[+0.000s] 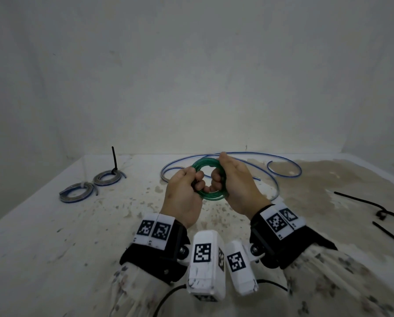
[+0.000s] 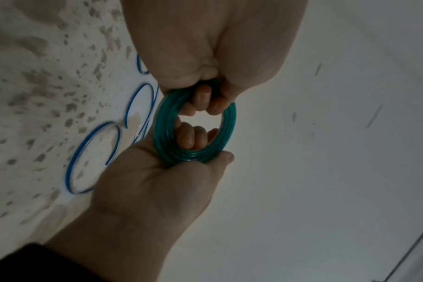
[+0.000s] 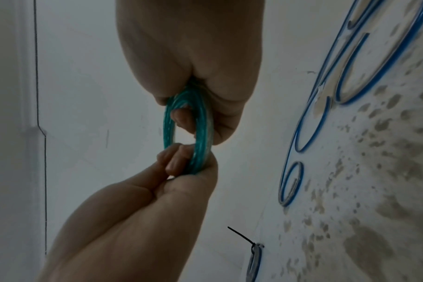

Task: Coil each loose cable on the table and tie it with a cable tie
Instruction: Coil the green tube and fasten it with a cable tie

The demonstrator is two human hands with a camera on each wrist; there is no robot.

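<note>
Both hands hold a green cable coil (image 1: 208, 197) (image 2: 161, 122) (image 3: 203, 129) up above the table's middle. My left hand (image 1: 194, 177) (image 2: 205, 101) (image 3: 176, 160) grips its left side, fingers curled through the ring. My right hand (image 1: 217, 178) (image 2: 193, 137) (image 3: 184, 118) grips the right side the same way, thumb on the outer rim. No tie shows on the green coil. Behind the hands, a loose blue cable (image 1: 285, 177) (image 2: 92, 137) (image 3: 311, 129) sprawls in wide loops on the table.
Two grey-blue coils lie at the back left: one (image 1: 106, 178) (image 3: 255, 261) bound by a black tie (image 1: 113, 161) with its tail upright, the other (image 1: 77, 193) nearer. Loose black cable ties (image 1: 362, 202) lie at the right edge. The stained white table (image 1: 54, 236) meets a wall behind.
</note>
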